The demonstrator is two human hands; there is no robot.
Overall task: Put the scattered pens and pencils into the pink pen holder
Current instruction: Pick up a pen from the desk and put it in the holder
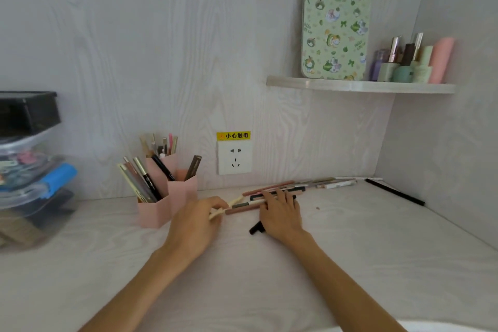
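The pink pen holder (172,191), made of three hexagonal cups with several pens standing in them, stands at the back left of the desk. My left hand (196,221) pinches a cream pen (235,201) just right of the holder. My right hand (281,213) rests with fingers spread on a bunch of scattered pens (272,188) lying near the wall. A short black pen (256,227) pokes out from under its palm. More pens (336,183) trail to the right along the wall, and a long black pencil (394,192) lies by the right wall.
Stacked clear storage boxes (29,170) with a black box on top stand at the far left. A wall socket (235,158) sits behind the pens. A shelf (358,86) at upper right carries a patterned tin and cosmetic bottles (412,62).
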